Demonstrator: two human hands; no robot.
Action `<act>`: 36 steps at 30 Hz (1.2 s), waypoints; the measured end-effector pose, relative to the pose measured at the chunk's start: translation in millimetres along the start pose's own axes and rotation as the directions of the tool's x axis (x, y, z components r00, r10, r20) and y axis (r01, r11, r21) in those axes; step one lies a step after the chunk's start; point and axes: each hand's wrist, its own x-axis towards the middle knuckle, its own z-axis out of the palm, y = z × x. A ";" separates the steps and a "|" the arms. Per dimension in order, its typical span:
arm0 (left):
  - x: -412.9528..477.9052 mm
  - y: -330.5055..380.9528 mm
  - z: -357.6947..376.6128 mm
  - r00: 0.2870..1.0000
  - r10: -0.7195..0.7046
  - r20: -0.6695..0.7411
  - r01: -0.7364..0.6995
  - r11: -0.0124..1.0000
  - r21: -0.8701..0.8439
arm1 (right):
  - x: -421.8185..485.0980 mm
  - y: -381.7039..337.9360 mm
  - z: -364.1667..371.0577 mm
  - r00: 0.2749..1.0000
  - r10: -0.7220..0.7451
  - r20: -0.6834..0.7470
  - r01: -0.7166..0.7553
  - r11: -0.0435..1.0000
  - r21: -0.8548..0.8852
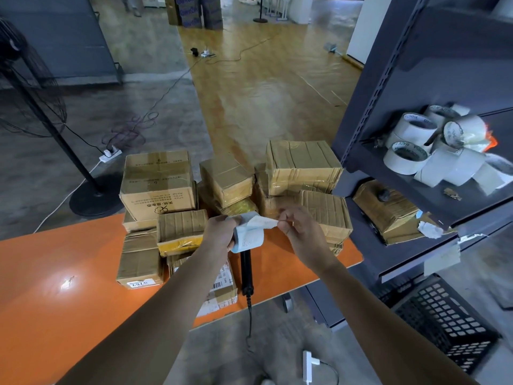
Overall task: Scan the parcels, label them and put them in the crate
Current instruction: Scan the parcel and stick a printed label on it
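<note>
Several taped cardboard parcels (302, 168) are piled on the far part of an orange table (55, 273). Above the pile, my left hand (219, 233) grips a roll of pale blue labels (249, 237). My right hand (298, 227) pinches the loose end of a label (263, 222) that is peeled up from the roll. A black handheld scanner (246, 270) lies on the table below the roll, its cable hanging over the front edge. A parcel with a printed barcode label (222, 290) lies under my left forearm. A black plastic crate (444, 323) stands on the floor at lower right.
A dark metal shelf unit (388, 112) rises on the right, holding tape rolls (410, 157) and a parcel (385, 207). A standing fan (33, 107) is at left, with a power strip (110, 154) and cables on the floor. Stacked boxes (194, 12) stand far back.
</note>
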 end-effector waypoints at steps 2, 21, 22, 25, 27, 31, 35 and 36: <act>0.6 1.0 -2.7 0.999 0.030 0.030 -0.030 1.000 -0.004 | -0.2 1.5 -4.9 0.996 0.065 0.055 -0.069 0.994 0.079; -19.8 10.4 -3.1 0.967 0.142 0.212 -0.179 0.970 0.166 | 10.5 16.3 7.8 0.814 0.487 0.316 -0.569 0.776 0.272; -20.7 9.4 -3.7 0.956 0.185 0.229 -0.239 0.943 0.233 | 10.6 17.8 6.8 0.811 0.504 0.296 -0.576 0.774 0.261; -26.5 6.5 -4.3 0.916 0.266 0.299 -0.364 0.866 0.344 | 11.5 22.8 5.2 0.798 0.549 0.250 -0.599 0.769 0.224; -28.6 4.7 -3.5 0.895 0.305 0.326 -0.426 0.800 0.423 | 12.8 26.0 5.5 0.791 0.566 0.234 -0.609 0.767 0.201; -27.7 1.7 -1.5 0.883 0.351 0.311 -0.467 0.719 0.514 | 13.3 32.7 7.1 0.785 0.575 0.232 -0.614 0.774 0.159; -22.9 -3.3 -3.5 0.914 0.354 0.196 -0.403 0.756 0.516 | 11.1 39.6 12.3 0.842 0.482 0.245 -0.508 0.860 0.053; -21.3 -4.9 -5.3 0.924 0.342 0.170 -0.380 0.781 0.496 | 10.4 41.6 14.9 0.862 0.438 0.254 -0.454 0.891 0.006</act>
